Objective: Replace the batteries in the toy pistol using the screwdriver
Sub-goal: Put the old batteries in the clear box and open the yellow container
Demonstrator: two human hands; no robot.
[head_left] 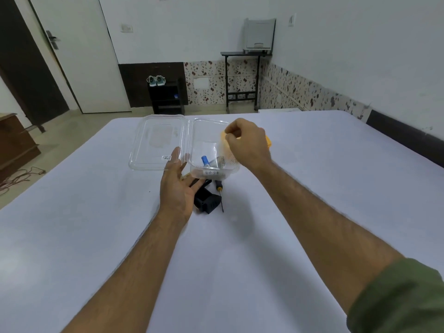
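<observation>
Two bare hands work over a white-covered table (96,236), the largest surface in view. Next in size, a clear plastic box (211,150) sits at the far centre with its hinged lid (158,140) folded open flat to the left. The left hand (176,186) hovers palm-up, fingers straight and relaxed, gripping nothing, its fingertips at the gap between lid and box. Directly beneath and just right of its palm lies the black toy pistol (207,201), partly hidden by the hand; which way its barrel points cannot be told. The right hand (245,143) is raised over the box's right rim, fingers curled; it appears to pinch something small at the fingertips, too blurred to identify. A yellow object (268,141) shows behind that hand; contact unclear. The screwdriver (220,195) lies on the table touching or just beside the pistol's right side, long axis running near to far, yellow-and-black handle toward the box, tip toward the person. Inside the box, a blue battery (205,161) lies with other small parts. Judgement: the left hand is much nearer the pistol; the screwdriver lies between both hands, below the right one.
</observation>
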